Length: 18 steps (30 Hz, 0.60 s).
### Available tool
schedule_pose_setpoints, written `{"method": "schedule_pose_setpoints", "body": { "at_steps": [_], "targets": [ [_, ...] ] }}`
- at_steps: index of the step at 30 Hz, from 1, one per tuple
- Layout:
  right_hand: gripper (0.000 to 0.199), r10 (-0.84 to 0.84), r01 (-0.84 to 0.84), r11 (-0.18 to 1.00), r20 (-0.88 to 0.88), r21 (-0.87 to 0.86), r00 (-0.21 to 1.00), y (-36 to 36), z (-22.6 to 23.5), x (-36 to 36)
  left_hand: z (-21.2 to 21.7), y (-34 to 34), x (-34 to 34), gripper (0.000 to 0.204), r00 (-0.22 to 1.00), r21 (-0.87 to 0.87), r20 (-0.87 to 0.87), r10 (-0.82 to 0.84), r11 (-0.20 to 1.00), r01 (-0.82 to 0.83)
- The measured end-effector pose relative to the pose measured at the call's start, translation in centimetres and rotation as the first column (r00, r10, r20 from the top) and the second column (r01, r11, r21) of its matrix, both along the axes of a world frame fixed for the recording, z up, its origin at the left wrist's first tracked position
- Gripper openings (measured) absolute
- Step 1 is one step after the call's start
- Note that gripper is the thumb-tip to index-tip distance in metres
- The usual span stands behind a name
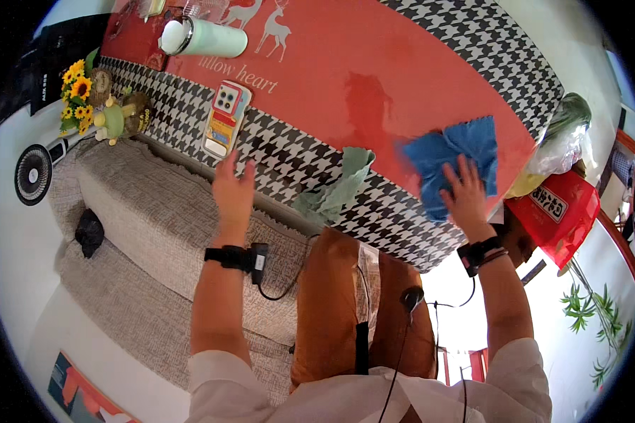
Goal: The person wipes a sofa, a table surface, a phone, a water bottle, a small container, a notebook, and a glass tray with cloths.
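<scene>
My right hand (pixel 464 194) lies with spread fingers on a crumpled blue cloth (pixel 476 144), pressing it onto the red and houndstooth table cover (pixel 317 77). The cloth's left edge is smeared by motion. My left hand (pixel 234 190) hovers at the table's near edge, fingers apart and nothing in them. Just beyond its fingertips lies a phone (pixel 227 116) in a light case, with a red and yellow back. Between my hands a grey-green cloth (pixel 342 189) sits rumpled, partly hanging over the near edge.
A pale green tumbler (pixel 215 38) lies on its side at the back left. Sunflowers (pixel 80 90) and a small figurine (pixel 113 120) stand at the left end. A red bag (pixel 559 215) and plastic-wrapped greens (pixel 568 134) are at the right. A beige sofa (pixel 148 197) runs along the near left.
</scene>
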State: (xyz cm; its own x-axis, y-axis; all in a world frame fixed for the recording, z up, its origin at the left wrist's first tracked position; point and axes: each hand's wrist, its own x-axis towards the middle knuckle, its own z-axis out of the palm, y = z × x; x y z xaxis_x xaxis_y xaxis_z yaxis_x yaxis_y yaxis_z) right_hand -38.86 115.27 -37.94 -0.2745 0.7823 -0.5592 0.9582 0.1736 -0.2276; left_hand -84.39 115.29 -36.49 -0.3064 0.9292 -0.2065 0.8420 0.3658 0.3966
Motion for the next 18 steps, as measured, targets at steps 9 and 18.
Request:
{"method": "schedule_pose_setpoints", "body": {
  "at_steps": [9, 18],
  "targets": [
    [0.051, -0.442, 0.426, 0.838, -0.033, 0.342, 0.896, -2.1, -3.8, -6.9, -0.8, 8.8, -3.9, 0.078, 0.996, -0.033, -0.089, 0.021, 0.999, -0.024],
    [0.056, -0.578, 0.564, 0.785, -0.022, 0.255, 0.815, -2.7, -3.3, -10.0, -2.7, 11.0, -3.8, 0.074, 0.995, -0.091, 0.096, -0.023, 0.995, 0.032]
  ]
}}
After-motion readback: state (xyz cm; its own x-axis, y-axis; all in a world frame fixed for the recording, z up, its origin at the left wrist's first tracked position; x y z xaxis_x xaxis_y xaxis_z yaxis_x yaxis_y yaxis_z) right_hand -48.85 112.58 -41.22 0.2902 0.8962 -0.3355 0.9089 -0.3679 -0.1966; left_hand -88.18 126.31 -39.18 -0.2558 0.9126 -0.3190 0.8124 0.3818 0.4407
